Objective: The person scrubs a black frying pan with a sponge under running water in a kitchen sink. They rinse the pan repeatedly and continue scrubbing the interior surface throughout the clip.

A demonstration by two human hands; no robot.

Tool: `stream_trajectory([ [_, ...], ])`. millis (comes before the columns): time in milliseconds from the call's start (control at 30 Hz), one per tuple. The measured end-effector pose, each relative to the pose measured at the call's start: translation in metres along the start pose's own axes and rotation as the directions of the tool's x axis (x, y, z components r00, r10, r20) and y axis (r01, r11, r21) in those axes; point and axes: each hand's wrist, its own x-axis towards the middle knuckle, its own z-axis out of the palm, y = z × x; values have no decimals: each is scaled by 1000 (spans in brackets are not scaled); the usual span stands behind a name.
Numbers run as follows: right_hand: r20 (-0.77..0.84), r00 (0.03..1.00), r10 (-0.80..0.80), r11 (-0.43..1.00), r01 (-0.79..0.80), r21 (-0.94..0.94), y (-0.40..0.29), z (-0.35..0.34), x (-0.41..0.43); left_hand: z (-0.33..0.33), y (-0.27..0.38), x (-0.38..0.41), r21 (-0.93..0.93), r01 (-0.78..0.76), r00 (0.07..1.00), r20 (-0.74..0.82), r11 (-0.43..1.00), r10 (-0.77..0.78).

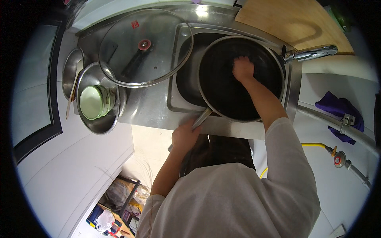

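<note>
My left hand (185,136) is wrapped around the handle (202,118) of a large dark wok (220,86). The wok rests over a stainless steel sink (172,101), its handle pointing towards me. Inside the wok, my right hand (243,69) is pressed to the inner surface with its fingers curled. Whether it holds anything is hidden beneath the palm. A chrome faucet (315,53) reaches in from the right, beyond the wok's rim. Left of the wok lies a big glass lid (125,62) with a steel rim and a round knob (144,45), partly overhanging the sink.
At the counter's left end, a steel basin (102,126) holds stacked green bowls (90,102). Beside it, another steel bowl (69,74) carries a long-handled utensil (74,83). A wooden cutting board (282,20) stands back right. A purple cloth (336,104) hangs on a pipe (318,114).
</note>
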Motion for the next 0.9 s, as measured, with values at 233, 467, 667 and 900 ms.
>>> stream_trajectory([
  [233,-143,979,-144,970,168,177,-23,17,-36,-1,3,4,5,12,1000,12,1000,-12],
  [467,-131,959,-253,623,265,736,-67,32,-50,12,-13,14,-15,-19,1000,1,1000,19],
  [667,85,877,-474,562,227,796,-66,13,-50,15,-17,16,-62,-13,1000,13,998,14],
  [900,-265,959,101,714,116,690,-88,28,-8,8,-8,16,-20,-7,999,37,1000,8],
])
